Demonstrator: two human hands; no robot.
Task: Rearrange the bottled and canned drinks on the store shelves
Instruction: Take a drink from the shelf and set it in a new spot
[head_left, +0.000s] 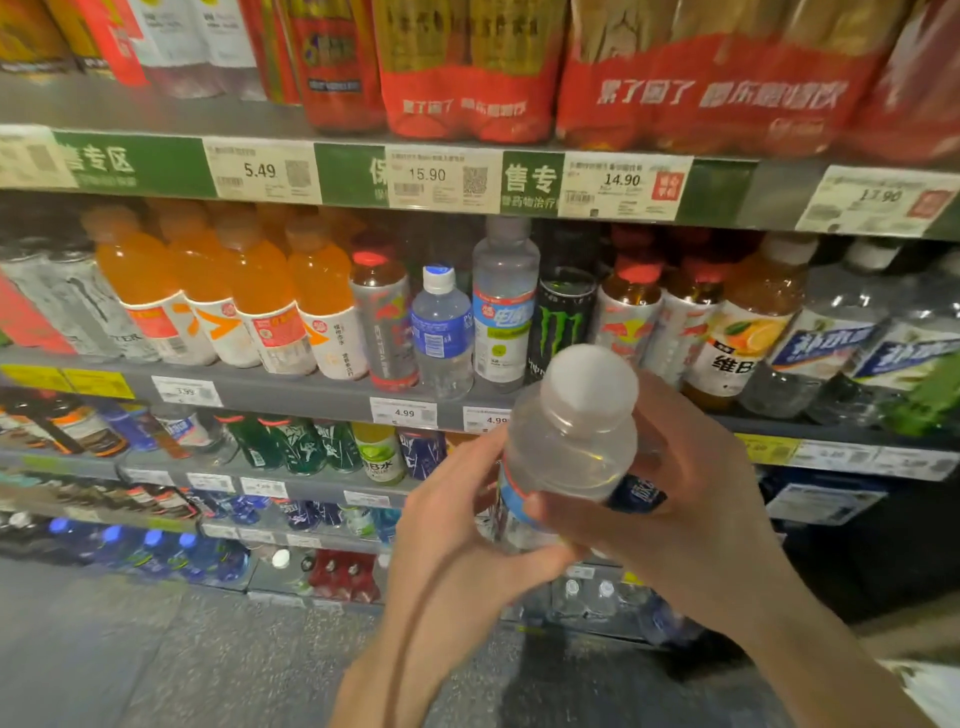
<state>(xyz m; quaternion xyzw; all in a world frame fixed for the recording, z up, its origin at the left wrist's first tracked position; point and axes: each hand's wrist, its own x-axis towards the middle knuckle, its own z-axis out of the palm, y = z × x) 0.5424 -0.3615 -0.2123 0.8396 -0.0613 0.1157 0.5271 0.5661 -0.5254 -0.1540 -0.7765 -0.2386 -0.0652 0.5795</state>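
Both hands (571, 519) hold clear bottle (571, 436) before Monster can (558, 322).

A drinks aisle in a shop: tiered grey metal shelves (291, 387) carry rows of orange-drink plastic bottles (270, 291), a black green-clawed energy can (558, 322) and red shrink-wrapped multipacks (467, 93). White printed price tags (265, 171) reading 5.49, 15.90 and 14.90 sit in green shelf-edge strips (135, 163) with Chinese lettering.
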